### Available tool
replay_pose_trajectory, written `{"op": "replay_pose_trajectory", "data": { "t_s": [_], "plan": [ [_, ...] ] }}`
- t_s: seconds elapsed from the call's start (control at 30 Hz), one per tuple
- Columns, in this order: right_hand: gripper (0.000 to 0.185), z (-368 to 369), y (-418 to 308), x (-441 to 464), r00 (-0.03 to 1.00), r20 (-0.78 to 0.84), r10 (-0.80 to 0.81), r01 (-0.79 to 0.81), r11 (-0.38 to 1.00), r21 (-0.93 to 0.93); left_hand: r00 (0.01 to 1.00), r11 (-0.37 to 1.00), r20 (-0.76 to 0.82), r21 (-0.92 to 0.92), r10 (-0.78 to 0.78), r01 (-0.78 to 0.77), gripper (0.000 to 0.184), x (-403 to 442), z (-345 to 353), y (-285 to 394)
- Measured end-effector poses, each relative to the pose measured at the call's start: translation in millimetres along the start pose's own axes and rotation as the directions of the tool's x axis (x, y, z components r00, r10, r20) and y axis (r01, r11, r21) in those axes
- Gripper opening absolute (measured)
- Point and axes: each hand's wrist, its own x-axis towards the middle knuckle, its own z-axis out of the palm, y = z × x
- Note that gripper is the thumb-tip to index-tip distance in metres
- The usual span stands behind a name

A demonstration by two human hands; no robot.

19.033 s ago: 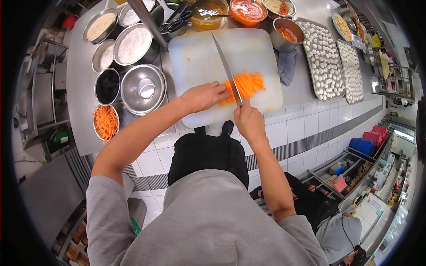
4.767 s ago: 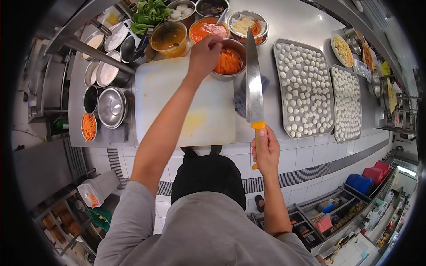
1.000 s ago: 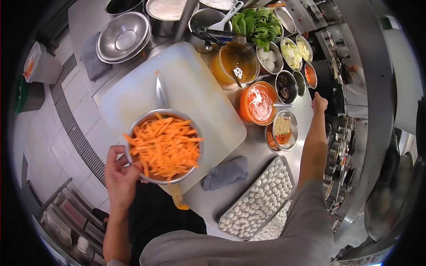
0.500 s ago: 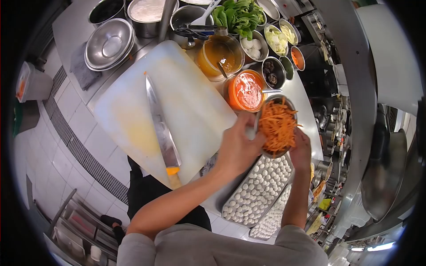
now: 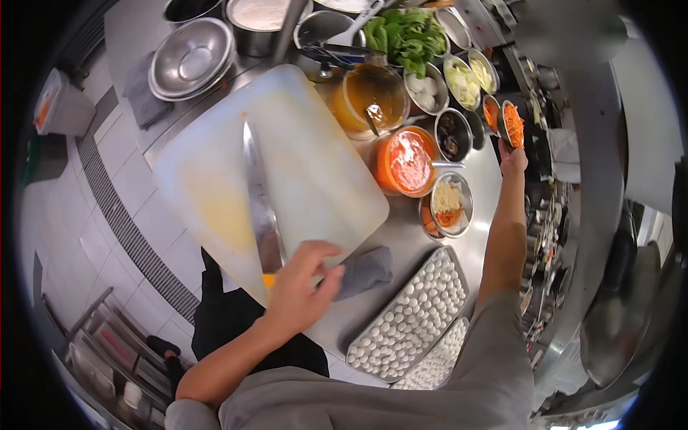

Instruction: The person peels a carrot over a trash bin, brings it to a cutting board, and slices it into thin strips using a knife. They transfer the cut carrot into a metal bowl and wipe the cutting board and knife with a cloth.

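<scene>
At the far right edge of the table, my right hand (image 5: 512, 159) grips a metal bowl of carrot strips (image 5: 513, 126). My left hand (image 5: 304, 290) is over the lower right edge of the white cutting board (image 5: 322, 165), thumb and fingers apart, slightly blurred and holding nothing. A large knife (image 5: 262, 208) lies on the board; its yellow handle is partly hidden by my left hand. Beside that hand is a folded grey cloth (image 5: 367, 274). A smaller bowl with orange food (image 5: 491, 113) sits next to the carrot bowl.
Red sauce (image 5: 410, 161), amber liquid (image 5: 369, 100), eggs (image 5: 424, 92) and leafy greens (image 5: 406, 39) stand beyond the board. Trays of white balls (image 5: 408, 315) lie in front at right. Stacked metal bowls (image 5: 192, 59) are at upper left.
The carrot bowl has moved from between both hands out to the table's far right edge, in my right hand. My left hand has let go and moved back over the board near the knife handle.
</scene>
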Motion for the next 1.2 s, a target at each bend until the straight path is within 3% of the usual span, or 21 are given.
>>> {"op": "replay_pose_trajectory", "data": {
  "t_s": [0.07, 0.17, 0.27, 0.33, 0.37, 0.4, 0.47, 0.53, 0.57, 0.6, 0.63, 0.7, 0.73, 0.8, 0.83, 0.87, 0.93, 1.0, 1.07, 1.13, 1.2],
  "plan": [
    [0.034, 21.3, 7.2, 7.8, 0.999, -0.022, 0.042, -0.042, 0.999, 0.009, 0.996, 0.996, -0.093, 0.093, 0.009, 0.0, 0.03, -26.4, -23.7, -13.6],
    [0.029, 3.4, 36.9, 95.6, 0.975, 0.159, 0.155, -0.136, 0.983, -0.125, 0.961, 0.955, -0.271, 0.263, -0.063, 0.137, 0.025, -63.5, -45.1, -26.9],
    [0.048, 3.5, 21.0, 75.0, 0.981, -0.137, 0.138, -0.177, 0.926, -0.332, 0.95, 0.898, -0.279, 0.368, -0.14, 0.24, 0.033, -83.9, -49.9, -44.5],
    [0.053, 9.6, -10.8, -0.9, 0.981, -0.092, -0.173, 0.067, 0.736, -0.674, 0.96, 0.806, -0.273, 0.553, -0.064, 0.211, 0.045, -85.5, -44.5, -51.7],
    [0.051, 13.9, -26.2, -51.8, 0.924, 0.004, -0.382, 0.247, 0.591, -0.768, 0.977, 0.711, -0.209, 0.679, -0.051, 0.182, 0.059, -83.3, -42.5, -56.2],
    [0.05, 9.9, -25.8, -88.4, 0.776, 0.14, -0.614, 0.505, 0.474, -0.722, 0.979, 0.706, -0.197, 0.687, -0.049, 0.174, 0.059, -79.6, -40.3, -57.2],
    [0.037, -4.4, -32.5, -195.6, 0.711, 0.405, -0.575, 0.642, 0.294, -0.708, 0.98, 0.574, -0.18, 0.795, -0.082, 0.194, 0.059, -76.7, -35.5, -58.7],
    [0.024, -59.9, 3.1, -291.4, 0.674, 0.667, -0.319, 0.73, 0.147, -0.667, 0.99, 0.563, -0.139, 0.817, -0.023, 0.128, 0.06, -80.9, -40.1, -68.7],
    [0.026, -73.8, 21.9, -345.4, 0.866, 0.498, 0.054, 0.471, 0.251, -0.846, 0.989, 0.6, -0.14, 0.788, -0.045, 0.139, 0.06, -81.5, -44.9, -70.4],
    [0.039, -105.3, 64.7, -382.6, 0.774, 0.619, 0.137, 0.53, 0.395, -0.75, 0.988, 0.636, -0.14, 0.757, -0.065, 0.149, 0.059, -84.1, -50.5, -69.9],
    [0.051, -88.9, 77.0, -448.0, 0.834, 0.503, 0.225, 0.422, 0.328, -0.845, 0.99, 0.632, -0.129, 0.763, -0.056, 0.136, 0.059, -88.2, -57.0, -68.5],
    [0.057, -104.9, 157.2, -496.0, 0.752, 0.657, -0.057, 0.653, -0.066, -0.754, 0.931, 0.817, -0.237, 0.452, -0.278, 0.359, 0.059, -95.2, -75.0, -66.6],
    [0.057, -98.4, 165.3, -503.0, 0.751, 0.657, -0.071, 0.654, -0.056, -0.754, 0.935, 0.817, -0.24, 0.46, -0.263, 0.348, 0.059, -99.5, -86.4, -68.3],
    [0.057, -80.2, 175.0, -514.0, 0.831, 0.478, -0.283, 0.541, 0.217, -0.812, 0.908, 0.835, -0.223, 0.36, -0.356, 0.416, 0.057, -114.6, -114.5, -78.5],
    [0.051, -76.0, 168.3, -508.4, 0.877, 0.432, -0.211, 0.48, 0.368, -0.796, 0.945, 0.855, -0.203, 0.408, -0.258, 0.321, 0.05, -121.0, -130.5, -82.2],
    [0.051, -71.8, 160.8, -504.5, 0.873, 0.434, -0.222, 0.487, 0.379, -0.787, 0.948, 0.856, -0.21, 0.414, -0.241, 0.309, 0.05, -130.1, -150.4, -82.8],
    [0.047, -48.6, 135.3, -504.1, 0.869, 0.412, -0.272, 0.492, 0.559, -0.668, 0.914, 0.855, -0.105, 0.326, -0.391, 0.403, 0.042, -146.6, -189.2, -61.5],
    [0.043, -5.1, 147.1, -494.3, 0.732, 0.512, -0.449, 0.677, 0.558, -0.48, 0.92, 0.866, -0.159, 0.31, -0.358, 0.391, 0.038, -184.7, -225.6, -62.7],
    [0.039, 65.6, 185.6, -466.7, 0.71, 0.529, -0.465, 0.695, 0.583, -0.42, 0.918, 0.86, -0.245, 0.338, -0.312, 0.383, 0.04, -215.9, -260.6, -64.4],
    [0.034, 146.6, 201.5, -454.1, 0.627, 0.463, -0.626, 0.775, 0.441, -0.454, 0.896, 0.873, -0.312, 0.275, -0.316, 0.403, 0.04, -247.0, -292.3, -57.6],
    [0.032, 225.1, 218.9, -461.6, 0.653, 0.473, -0.591, 0.75, 0.589, -0.299, 0.862, 0.878, -0.378, 0.201, -0.339, 0.433, 0.039, -270.5, -311.9, -57.1]
  ]
}}
